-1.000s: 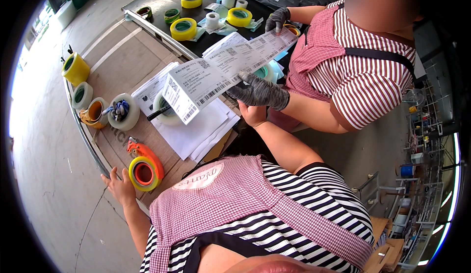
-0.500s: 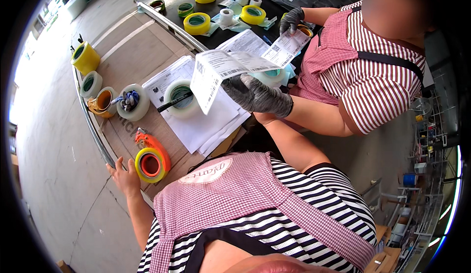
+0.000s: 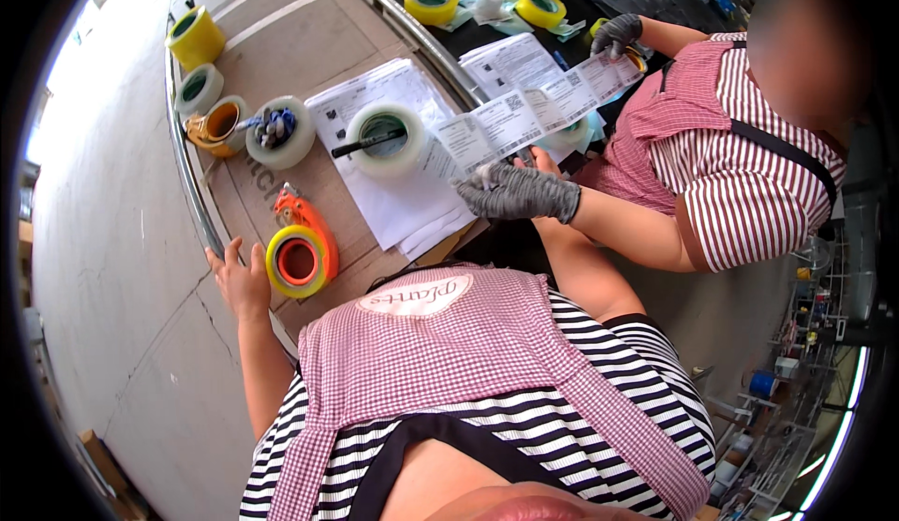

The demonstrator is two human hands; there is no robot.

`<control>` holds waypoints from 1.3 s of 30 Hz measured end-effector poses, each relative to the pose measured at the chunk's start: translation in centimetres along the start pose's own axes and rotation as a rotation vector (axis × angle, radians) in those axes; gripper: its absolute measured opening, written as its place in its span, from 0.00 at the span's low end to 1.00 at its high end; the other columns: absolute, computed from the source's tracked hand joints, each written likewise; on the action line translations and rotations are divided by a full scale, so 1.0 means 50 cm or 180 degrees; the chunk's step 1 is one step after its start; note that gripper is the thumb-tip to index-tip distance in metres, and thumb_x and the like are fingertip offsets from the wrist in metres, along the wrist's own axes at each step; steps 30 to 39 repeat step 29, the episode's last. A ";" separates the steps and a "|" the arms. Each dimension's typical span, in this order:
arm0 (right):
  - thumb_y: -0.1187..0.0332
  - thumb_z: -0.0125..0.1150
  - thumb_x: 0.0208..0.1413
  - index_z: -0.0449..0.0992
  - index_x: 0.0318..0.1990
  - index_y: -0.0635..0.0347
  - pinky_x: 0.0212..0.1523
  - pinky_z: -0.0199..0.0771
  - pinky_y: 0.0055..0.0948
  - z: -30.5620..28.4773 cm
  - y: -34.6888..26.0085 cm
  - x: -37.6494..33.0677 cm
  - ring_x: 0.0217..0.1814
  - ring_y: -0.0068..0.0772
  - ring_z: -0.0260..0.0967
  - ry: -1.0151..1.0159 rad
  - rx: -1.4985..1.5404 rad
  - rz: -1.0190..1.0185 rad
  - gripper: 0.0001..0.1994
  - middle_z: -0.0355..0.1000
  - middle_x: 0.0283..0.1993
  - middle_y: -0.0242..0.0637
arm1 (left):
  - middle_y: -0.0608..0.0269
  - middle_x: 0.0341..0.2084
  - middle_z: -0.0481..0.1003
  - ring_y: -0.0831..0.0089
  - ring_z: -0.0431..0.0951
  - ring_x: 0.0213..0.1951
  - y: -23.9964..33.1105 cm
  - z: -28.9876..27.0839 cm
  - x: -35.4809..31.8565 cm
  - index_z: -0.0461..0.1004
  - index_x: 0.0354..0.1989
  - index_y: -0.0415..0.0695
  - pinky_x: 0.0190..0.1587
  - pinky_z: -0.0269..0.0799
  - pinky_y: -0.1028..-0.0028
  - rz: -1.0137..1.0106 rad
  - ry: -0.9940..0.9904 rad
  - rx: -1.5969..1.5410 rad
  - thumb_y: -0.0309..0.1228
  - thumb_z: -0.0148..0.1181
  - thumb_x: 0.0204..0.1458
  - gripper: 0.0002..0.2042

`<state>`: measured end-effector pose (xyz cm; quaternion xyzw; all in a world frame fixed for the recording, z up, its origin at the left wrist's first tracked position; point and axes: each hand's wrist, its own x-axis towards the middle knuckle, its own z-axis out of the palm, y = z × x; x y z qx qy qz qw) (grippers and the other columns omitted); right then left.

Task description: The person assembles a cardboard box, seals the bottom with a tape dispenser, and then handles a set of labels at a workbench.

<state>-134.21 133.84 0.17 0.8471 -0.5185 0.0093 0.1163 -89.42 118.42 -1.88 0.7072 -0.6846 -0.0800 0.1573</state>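
Note:
My left hand (image 3: pixel 242 278) rests on the metal edge of the table with its fingers apart, holding nothing. Just right of it lies an orange tape dispenser (image 3: pixel 302 248) with a yellow-rimmed roll. My right forearm reaches in behind a co-worker's grey-gloved hand (image 3: pixel 524 191). Only some fingers of my right hand (image 3: pixel 541 160) show, beside a long strip of printed labels (image 3: pixel 510 120); its grip is hidden. The co-worker's other gloved hand (image 3: pixel 616 34) is at the strip's far end. Printed sheets (image 3: pixel 412 212) lie in front of me, under a clear tape roll (image 3: pixel 405 158) with a black marker (image 3: pixel 369 142) across it.
Along the table's left side stand a yellow tape roll (image 3: pixel 197 38), a clear roll (image 3: pixel 199 90), a brown roll (image 3: pixel 221 126) and a clear roll with a blue-grey bundle (image 3: pixel 273 130). More yellow rolls (image 3: pixel 432 2) are on the black surface beyond the metal rail (image 3: pixel 421 39).
The label strip, folded up before, now stretches out flatter, and the gloved hand near me is lower. The view has shifted. My left hand remains at the table edge.

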 end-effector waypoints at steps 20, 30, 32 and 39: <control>0.66 0.54 0.58 0.68 0.60 0.56 0.54 0.72 0.32 0.167 0.014 -0.083 0.51 0.40 0.72 0.1237 0.1737 0.1502 0.21 0.74 0.48 0.45 | 0.40 0.68 0.53 0.40 0.67 0.59 -0.005 0.010 0.003 0.74 0.55 0.53 0.61 0.63 0.57 0.0054 0.0177 0.0017 0.46 0.60 0.54 0.22; 0.58 0.62 0.57 0.70 0.54 0.64 0.49 0.71 0.37 0.244 0.015 -0.129 0.47 0.44 0.74 0.1845 0.1491 0.3210 0.23 0.75 0.43 0.49 | 0.40 0.68 0.52 0.41 0.66 0.60 -0.004 0.009 0.001 0.74 0.55 0.52 0.61 0.63 0.57 0.0045 0.0144 0.0002 0.46 0.60 0.54 0.22; 0.58 0.62 0.57 0.70 0.54 0.64 0.49 0.71 0.37 0.244 0.015 -0.129 0.47 0.44 0.74 0.1845 0.1491 0.3210 0.23 0.75 0.43 0.49 | 0.40 0.68 0.52 0.41 0.66 0.60 -0.004 0.009 0.001 0.74 0.55 0.52 0.61 0.63 0.57 0.0045 0.0144 0.0002 0.46 0.60 0.54 0.22; 0.58 0.62 0.57 0.70 0.54 0.64 0.49 0.71 0.37 0.244 0.015 -0.129 0.47 0.44 0.74 0.1845 0.1491 0.3210 0.23 0.75 0.43 0.49 | 0.40 0.68 0.52 0.41 0.66 0.60 -0.004 0.009 0.001 0.74 0.55 0.52 0.61 0.63 0.57 0.0045 0.0144 0.0002 0.46 0.60 0.54 0.22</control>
